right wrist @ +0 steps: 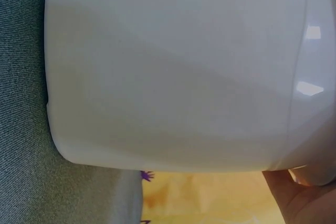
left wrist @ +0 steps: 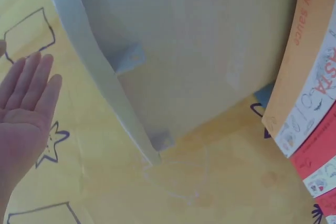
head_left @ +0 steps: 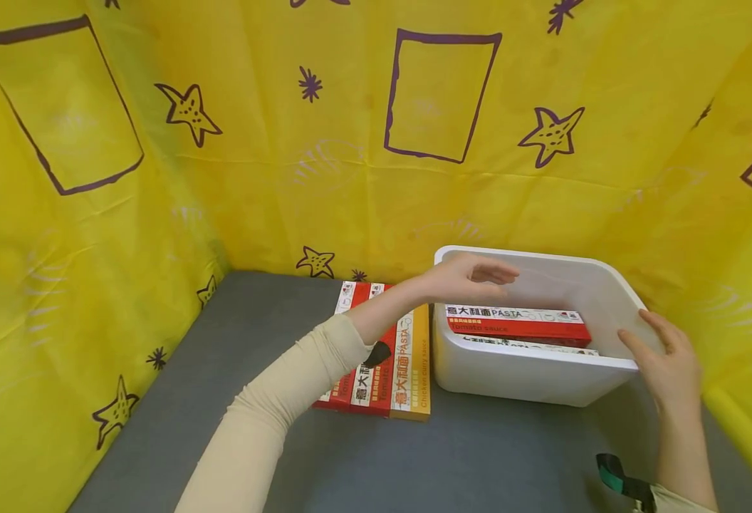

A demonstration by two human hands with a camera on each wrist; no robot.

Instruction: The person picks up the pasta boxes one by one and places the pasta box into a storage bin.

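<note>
A white plastic bin [head_left: 523, 377] stands on the grey surface at the right. Inside it lie a red and white pasta box [head_left: 517, 328] marked Tomato sauce and, nearer its front wall, another box [head_left: 530, 346], mostly hidden by the rim. My left hand [head_left: 466, 279] hovers over the bin's left end, holding nothing; the left wrist view shows its fingers [left wrist: 31, 82] extended. At the opposite end my right hand [head_left: 676, 363] holds the bin's rim. Left of the bin, under my left forearm, lie red tomato sauce pasta boxes [head_left: 381, 385] and a yellow-orange chicken curry box [head_left: 421, 377].
A yellow cloth [head_left: 350, 199] with purple stars and frames hangs behind and along both sides. The grey surface [head_left: 478, 456] extends in front of the bin and to the left of the boxes.
</note>
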